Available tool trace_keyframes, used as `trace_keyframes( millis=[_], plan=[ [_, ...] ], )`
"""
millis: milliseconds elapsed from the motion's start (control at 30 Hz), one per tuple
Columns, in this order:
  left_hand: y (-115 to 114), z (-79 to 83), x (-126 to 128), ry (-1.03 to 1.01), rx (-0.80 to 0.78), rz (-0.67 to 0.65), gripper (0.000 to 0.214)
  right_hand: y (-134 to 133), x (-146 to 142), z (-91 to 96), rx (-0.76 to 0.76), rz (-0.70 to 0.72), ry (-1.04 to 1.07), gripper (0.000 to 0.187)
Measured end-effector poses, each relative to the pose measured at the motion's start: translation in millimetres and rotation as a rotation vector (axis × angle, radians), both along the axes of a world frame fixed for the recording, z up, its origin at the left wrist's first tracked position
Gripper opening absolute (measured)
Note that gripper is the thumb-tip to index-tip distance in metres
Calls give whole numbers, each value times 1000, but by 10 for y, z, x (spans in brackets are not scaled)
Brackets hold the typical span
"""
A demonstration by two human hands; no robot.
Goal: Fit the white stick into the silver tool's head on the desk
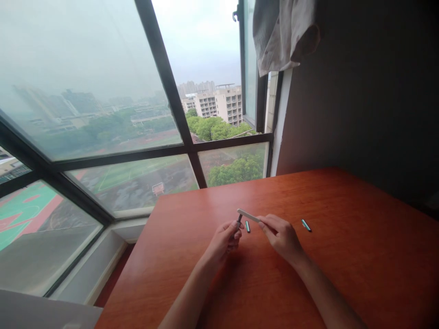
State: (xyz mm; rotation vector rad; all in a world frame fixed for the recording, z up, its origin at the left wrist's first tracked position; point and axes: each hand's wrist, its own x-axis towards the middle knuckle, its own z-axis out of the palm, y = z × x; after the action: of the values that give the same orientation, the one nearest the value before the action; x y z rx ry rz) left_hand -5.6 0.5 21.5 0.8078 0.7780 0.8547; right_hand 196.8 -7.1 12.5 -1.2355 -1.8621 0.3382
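My left hand (229,238) is closed around a small dark pen-like piece (239,219), whose tip points up. In my right hand (281,232) a pale, flat stick with a rounded end, like a nail file (248,215), is pinched between thumb and fingers. The far end of this stick meets or overlaps the tip of the dark piece; whether they touch I cannot tell. Just right of my left fingers lies a short teal and dark tube (247,226) on the table. Another teal and dark tube (306,225) rests beyond my right hand, to its right.
The reddish-brown wooden table (343,256) spans the front, its left edge running toward the window. Dark window frames (192,148) stand behind it, with one pane open. A grey cloth (283,34) hangs at the upper right beside a dark wall (353,100).
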Motion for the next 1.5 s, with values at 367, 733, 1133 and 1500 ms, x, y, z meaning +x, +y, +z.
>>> trace_keyframes(
  millis=[367,733,1133,1500],
  plan=[
    [39,-9,-30,-85,-24,89,34,21,-12,-17,-6,-31,41,26],
    [47,3,-29,-100,-50,121,36,23,-5,-27,21,-50,54,27],
    [42,-25,-14,-77,-65,67,32,30,-11,-39,35,-103,51,27],
    [7,11,5,-88,-72,44,30,42,27,-35,21,-81,86,27]
  ],
)
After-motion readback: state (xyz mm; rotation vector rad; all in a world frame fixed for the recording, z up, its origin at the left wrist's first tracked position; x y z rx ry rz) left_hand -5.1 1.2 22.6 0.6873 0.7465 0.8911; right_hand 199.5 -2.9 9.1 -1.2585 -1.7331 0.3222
